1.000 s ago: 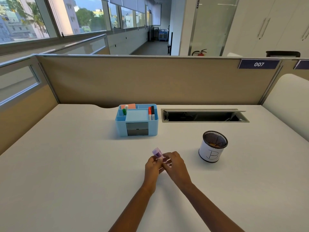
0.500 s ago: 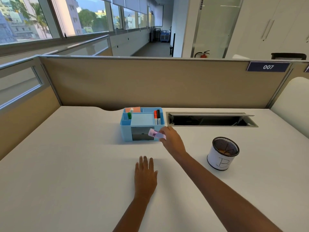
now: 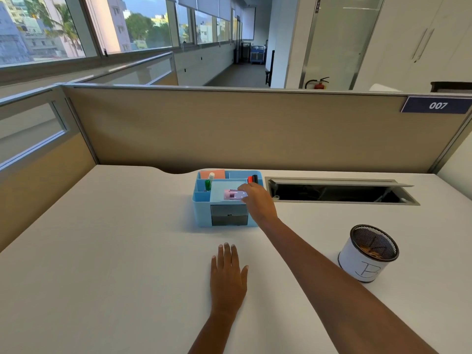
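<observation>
Right now the right hand (image 3: 258, 203) is reaching forward across the white desk (image 3: 102, 251) and is pinching a small pink and lilac plastic object (image 3: 233, 194) by its right end, with the fingers and thumb curling round it. The object is lying roughly level over the flat middle top of the light blue plastic desk organiser (image 3: 201, 213), just above the two dark grey drawers (image 3: 229, 215) in its front. Whether it is touching that top I cannot tell.

The left hand (image 3: 228, 277) is resting palm down on the desk, nearer the person than the organiser. Its fingers are lying straight and close together, holding nothing.

A green and white marker (image 3: 209, 181) is standing in the organiser's left compartment, an orange paper pad (image 3: 213, 174) is sitting at its back left, and a red marker and a black marker (image 3: 252, 179) are standing at its back right, just beyond the right hand's knuckles.

A black mesh cup wrapped in white paper marked B (image 3: 367, 254) is standing to the right, well apart from the organiser. A recessed cable tray with a grey metal flap (image 3: 339, 191) is lying open beside the organiser. A beige partition (image 3: 229, 129) is running along the desk's far edge, carrying a dark blue plate reading 007 (image 3: 438, 105).
</observation>
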Available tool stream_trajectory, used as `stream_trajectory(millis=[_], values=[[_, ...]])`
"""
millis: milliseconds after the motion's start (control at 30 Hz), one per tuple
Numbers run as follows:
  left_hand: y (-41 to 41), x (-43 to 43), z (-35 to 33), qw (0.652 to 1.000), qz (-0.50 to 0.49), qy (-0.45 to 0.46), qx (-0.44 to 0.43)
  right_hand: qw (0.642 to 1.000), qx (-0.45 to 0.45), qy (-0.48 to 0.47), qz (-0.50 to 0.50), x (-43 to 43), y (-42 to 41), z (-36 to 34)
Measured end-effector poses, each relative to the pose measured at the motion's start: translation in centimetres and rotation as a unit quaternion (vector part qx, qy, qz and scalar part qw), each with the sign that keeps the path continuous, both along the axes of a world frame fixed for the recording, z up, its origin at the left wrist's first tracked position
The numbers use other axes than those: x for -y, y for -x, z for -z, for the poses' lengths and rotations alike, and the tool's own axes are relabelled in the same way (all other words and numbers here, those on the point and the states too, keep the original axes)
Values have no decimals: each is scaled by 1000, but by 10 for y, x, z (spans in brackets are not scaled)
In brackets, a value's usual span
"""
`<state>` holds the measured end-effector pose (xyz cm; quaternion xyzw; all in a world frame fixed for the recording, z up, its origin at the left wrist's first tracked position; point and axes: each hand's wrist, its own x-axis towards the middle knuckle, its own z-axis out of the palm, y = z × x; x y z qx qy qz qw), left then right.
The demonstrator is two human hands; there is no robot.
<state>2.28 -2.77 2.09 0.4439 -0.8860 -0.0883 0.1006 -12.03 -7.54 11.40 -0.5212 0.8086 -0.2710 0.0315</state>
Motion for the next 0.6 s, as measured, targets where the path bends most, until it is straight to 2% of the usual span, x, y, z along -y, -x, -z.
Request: stream_trajectory(millis=[367,600], values=[[-1,6,5,1000,-4,-14,-2,993,23,-111,-27,24,8,6],[-3,8,6,1000,-7,-18,18,994,40,-98,-35,19,7,8]])
